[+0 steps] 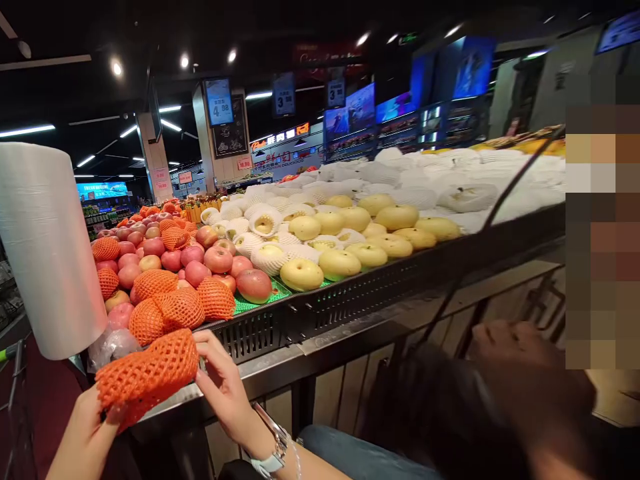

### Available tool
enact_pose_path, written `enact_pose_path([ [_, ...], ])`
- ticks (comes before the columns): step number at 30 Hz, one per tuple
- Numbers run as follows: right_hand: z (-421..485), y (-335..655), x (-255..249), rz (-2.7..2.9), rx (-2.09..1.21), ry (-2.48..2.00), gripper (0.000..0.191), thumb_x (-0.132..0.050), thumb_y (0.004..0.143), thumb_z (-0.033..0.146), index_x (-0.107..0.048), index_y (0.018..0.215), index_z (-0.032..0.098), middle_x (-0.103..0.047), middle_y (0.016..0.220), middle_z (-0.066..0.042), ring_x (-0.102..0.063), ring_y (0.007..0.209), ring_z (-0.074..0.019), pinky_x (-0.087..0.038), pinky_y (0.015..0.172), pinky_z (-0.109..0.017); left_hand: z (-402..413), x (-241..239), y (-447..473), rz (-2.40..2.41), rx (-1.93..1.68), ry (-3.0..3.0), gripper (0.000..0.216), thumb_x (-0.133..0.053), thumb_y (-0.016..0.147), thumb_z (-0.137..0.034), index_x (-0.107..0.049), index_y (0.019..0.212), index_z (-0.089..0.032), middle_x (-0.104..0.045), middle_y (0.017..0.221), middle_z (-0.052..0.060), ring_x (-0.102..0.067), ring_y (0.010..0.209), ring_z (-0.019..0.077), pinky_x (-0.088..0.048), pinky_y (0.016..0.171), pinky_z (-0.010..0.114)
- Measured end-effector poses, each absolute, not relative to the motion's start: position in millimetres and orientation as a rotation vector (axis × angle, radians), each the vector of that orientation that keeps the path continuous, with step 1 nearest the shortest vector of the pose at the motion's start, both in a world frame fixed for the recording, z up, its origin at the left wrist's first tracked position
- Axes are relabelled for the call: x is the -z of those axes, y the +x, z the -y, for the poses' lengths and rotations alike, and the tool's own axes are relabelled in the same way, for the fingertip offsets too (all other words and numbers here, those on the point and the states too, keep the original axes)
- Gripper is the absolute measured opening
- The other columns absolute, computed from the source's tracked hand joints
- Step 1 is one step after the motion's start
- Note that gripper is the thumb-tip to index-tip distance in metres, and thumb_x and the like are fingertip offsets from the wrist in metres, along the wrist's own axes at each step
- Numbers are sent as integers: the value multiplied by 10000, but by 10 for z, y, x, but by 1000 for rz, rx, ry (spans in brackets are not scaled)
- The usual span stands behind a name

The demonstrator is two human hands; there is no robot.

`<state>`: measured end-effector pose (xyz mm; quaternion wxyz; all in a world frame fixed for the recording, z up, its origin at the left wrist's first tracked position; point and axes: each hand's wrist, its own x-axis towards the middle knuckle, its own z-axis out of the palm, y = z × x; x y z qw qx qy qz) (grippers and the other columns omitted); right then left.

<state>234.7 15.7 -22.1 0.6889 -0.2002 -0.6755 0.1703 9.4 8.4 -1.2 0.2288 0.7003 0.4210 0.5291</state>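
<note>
**Orange foam net held at the edge of the fruit stand**

The orange foam net (pixel 147 375) lay stretched between both hands at the near edge of the black display crate (pixel 320 308). The left hand (pixel 85 437) gripped its lower end from below, fingers closed on the mesh. The right hand (pixel 225 387), a watch (pixel 273 453) at its wrist, pinched the net's other end with its fingertips. Behind stood red apples (pixel 200 260), some netted, and yellow pears (pixel 340 260). A roll of plastic bags (pixel 45 247) hung at left.
</note>
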Motion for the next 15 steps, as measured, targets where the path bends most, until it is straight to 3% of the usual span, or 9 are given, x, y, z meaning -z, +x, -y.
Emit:
enact_pose_path([
  [1, -170, 2395, 220, 1493, -321, -460, 323, -484, 988, 466, -674, 999, 205, -561, 1012, -60, -562, 965, -134, -464, 883, -234, -177, 45, 161, -1192, -1283, 1922, 742, -506, 810, -803, -779, 1002, -140, -710, 1041, 124, -644, 1001, 308, -537, 854, 303],
  [3, -175, 2471, 217, 1496, -263, -494, 398, -491, 969, 541, -674, 929, 190, -556, 980, -58, -559, 928, -136, -466, 855, -234, -367, 164, 220, -1081, -1040, 2034, 713, -451, 913, -699, -707, 1128, -69, -678, 1128, 157, -627, 1070, 289, -502, 957, 298],
  [6, -150, 2528, 209, 1545, -306, -599, 447, -593, 885, 615, -670, 859, 176, -602, 889, -42, -577, 844, -135, -457, 776, -224, -569, 398, 212, -1074, -1179, 2080, 625, -483, 895, -678, -664, 785, -89, -669, 793, 131, -647, 763, 261, -550, 739, 312],
  [8, -137, 2547, 205, 1572, -346, -723, 346, -692, 856, 501, -659, 775, 166, -618, 830, -25, -580, 792, -126, -436, 733, -214, -623, 533, 205, -1104, -1211, 2144, 586, -484, 901, -642, -633, 703, -111, -635, 709, 118, -628, 689, 262, -560, 723, 347],
  [11, -155, 2572, 207, 1566, -400, -891, 180, -709, 840, 292, -649, 734, 159, -622, 754, -2, -548, 718, -110, -398, 695, -211, -626, 599, 276, -1175, -1330, 2138, 490, -549, 883, -583, -719, 915, -125, -690, 908, 149, -663, 885, 319, -564, 860, 414],
  [15, -221, 2542, 243, 1495, -587, -884, 113, -662, 783, 254, -627, 775, 146, -620, 781, -8, -535, 750, -115, -417, 723, -210, -545, 369, 502, -1154, -1641, 2071, 461, -612, 838, -590, -724, 953, -158, -669, 862, 128, -651, 921, 324, -578, 839, 402],
])
